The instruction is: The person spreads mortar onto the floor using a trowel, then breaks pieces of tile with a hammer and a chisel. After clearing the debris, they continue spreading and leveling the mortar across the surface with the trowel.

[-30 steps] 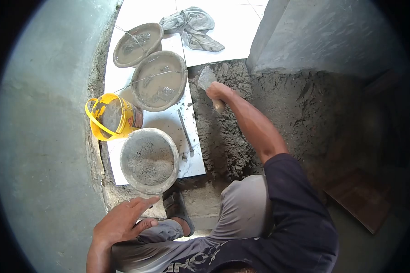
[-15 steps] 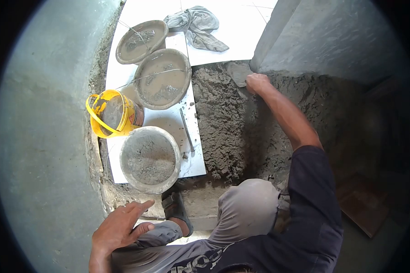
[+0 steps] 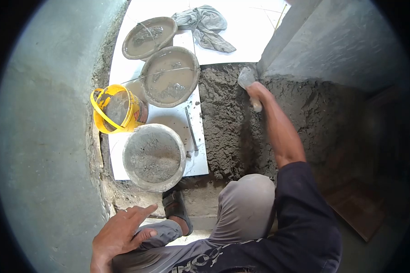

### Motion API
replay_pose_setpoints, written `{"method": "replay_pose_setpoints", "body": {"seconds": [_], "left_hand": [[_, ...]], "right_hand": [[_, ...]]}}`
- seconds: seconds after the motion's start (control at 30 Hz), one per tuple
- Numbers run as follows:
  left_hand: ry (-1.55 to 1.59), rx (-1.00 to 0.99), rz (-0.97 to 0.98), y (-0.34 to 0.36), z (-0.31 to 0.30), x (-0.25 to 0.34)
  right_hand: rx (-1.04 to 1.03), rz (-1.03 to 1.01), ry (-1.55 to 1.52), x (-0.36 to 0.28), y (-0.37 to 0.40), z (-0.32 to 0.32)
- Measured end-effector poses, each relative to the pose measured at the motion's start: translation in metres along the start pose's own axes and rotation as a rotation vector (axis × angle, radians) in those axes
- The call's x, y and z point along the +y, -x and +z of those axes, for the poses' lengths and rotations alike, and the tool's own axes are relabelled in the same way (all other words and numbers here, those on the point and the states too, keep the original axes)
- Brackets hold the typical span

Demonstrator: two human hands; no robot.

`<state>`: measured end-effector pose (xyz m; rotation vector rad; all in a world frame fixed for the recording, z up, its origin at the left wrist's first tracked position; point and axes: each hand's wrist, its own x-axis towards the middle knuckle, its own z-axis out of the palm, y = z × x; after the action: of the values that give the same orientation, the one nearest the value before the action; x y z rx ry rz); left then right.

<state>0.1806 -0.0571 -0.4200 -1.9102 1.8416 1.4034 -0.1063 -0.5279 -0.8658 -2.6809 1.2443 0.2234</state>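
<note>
My right fingers clench a grey metal trowel; grey mortar lies spread but lumpy, untiled. Left fingers: released.

Trowel handle partly hidden — inside right hand, left forearm cut off below

Smooth grey wall beside bright white floor tiles

Beyond the left hand, a round grey bowl stands on a flat white tile, nearer than a yellow plastic bucket; behind-right of the right hand lies, apparently, a flat brown panel.
</note>
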Motion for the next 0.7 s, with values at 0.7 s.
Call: {"method": "replay_pose_setpoints", "body": {"seconds": [0.7], "left_hand": [[0.032, -0.007, -0.003, -0.008, 0.001, -0.007]], "right_hand": [[-0.164, 0.519, -1.117, -0.075, 0.052, -0.13]]}}
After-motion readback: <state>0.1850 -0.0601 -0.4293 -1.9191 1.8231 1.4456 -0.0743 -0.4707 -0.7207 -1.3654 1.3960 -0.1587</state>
